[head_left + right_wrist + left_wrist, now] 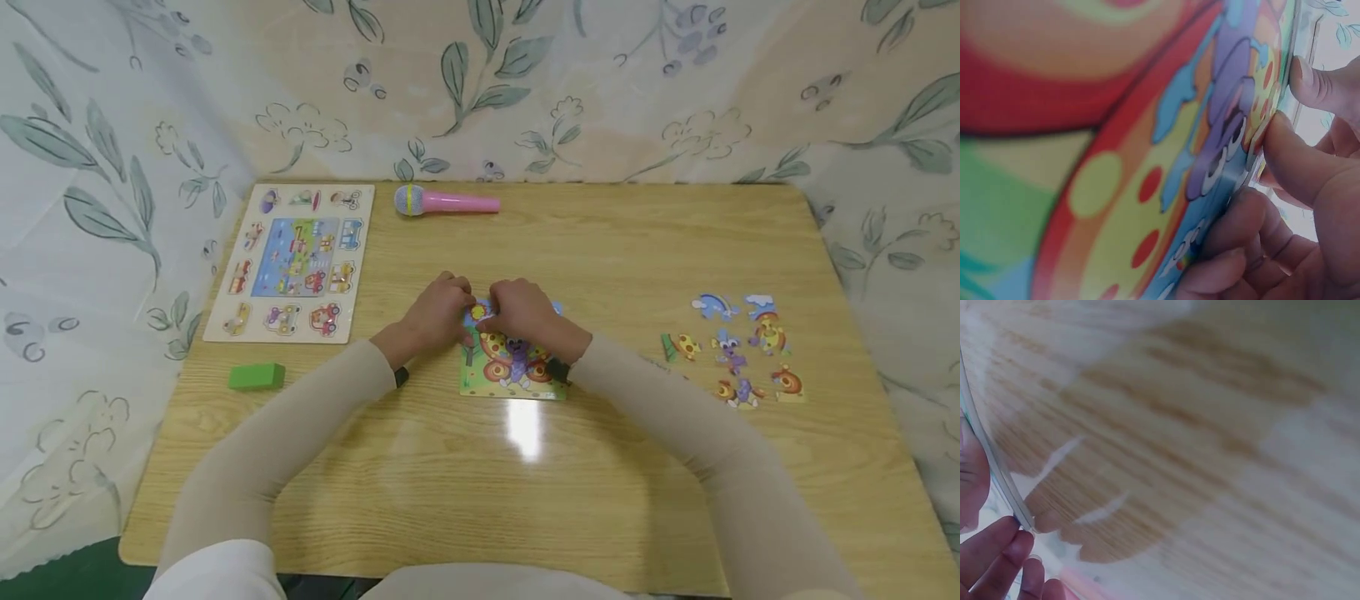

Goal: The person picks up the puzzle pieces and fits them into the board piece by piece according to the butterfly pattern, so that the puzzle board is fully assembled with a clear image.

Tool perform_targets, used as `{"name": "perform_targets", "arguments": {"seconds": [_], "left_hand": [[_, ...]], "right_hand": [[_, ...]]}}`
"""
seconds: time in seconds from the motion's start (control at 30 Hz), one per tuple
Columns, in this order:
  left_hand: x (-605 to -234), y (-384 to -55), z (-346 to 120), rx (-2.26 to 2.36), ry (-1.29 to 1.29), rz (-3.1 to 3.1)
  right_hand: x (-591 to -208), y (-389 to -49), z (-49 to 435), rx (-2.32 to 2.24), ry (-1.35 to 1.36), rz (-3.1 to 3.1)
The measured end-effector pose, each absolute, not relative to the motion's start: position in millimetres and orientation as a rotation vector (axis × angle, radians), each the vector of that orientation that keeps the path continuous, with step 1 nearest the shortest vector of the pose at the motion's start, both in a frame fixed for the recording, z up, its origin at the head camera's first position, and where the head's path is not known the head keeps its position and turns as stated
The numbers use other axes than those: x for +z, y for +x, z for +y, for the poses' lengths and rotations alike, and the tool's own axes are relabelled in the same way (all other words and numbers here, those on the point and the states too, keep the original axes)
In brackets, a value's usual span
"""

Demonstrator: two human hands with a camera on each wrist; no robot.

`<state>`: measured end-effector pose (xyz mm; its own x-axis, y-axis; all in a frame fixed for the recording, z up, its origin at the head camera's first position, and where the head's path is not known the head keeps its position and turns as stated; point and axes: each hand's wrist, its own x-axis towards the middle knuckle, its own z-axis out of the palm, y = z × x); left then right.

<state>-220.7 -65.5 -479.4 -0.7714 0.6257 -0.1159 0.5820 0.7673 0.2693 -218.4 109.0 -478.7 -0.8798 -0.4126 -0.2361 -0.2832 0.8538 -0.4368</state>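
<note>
A butterfly jigsaw board [513, 390] lies at the middle of the table. My left hand [441, 310] grips its upper left edge, thumb on the near side and fingers beyond the corner; the left wrist view shows fingers [997, 565] at the thin board edge [1007, 478]. Over the board's upper part, my right hand [525, 312] has its fingers curled, and its thumb [1294, 159] pinches a yellow puzzle piece with red dots [1258, 132] near that corner. The purple butterfly face [1222, 150] shows beside it. My right hand hides part of the picture's top.
Several loose puzzle pieces [729, 350] lie to the right. A wooden peg puzzle [360, 267] is at the back left, with a green block [257, 377] in front of it. A pink toy microphone [459, 202] lies near the table's back edge, against the floral cloth [420, 75].
</note>
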Motion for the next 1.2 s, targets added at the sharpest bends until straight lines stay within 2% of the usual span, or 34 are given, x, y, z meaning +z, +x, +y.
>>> {"name": "perform_targets", "arguments": {"seconds": [0.4, 0.93, 1.07, 1.2], "left_hand": [[-486.2, -219.9, -68.1, 0.425, 0.940, 2.768], [-482.9, -221.2, -60.6, 0.393, 0.968, 2.757], [-484.1, -219.7, -61.5, 0.415, 0.908, 2.757], [-482.9, -217.4, -64.4, 0.395, 0.892, 2.765]], "right_hand": [[-482.9, -224.9, 109.2, -0.600, -0.482, 2.678], [-477.5, -222.9, 114.0, -0.608, -0.593, 2.684], [-463.7, -218.3, 132.3, -0.650, -0.620, 2.722], [-440.1, -216.4, 181.4, -0.644, -0.497, 2.807]]}}
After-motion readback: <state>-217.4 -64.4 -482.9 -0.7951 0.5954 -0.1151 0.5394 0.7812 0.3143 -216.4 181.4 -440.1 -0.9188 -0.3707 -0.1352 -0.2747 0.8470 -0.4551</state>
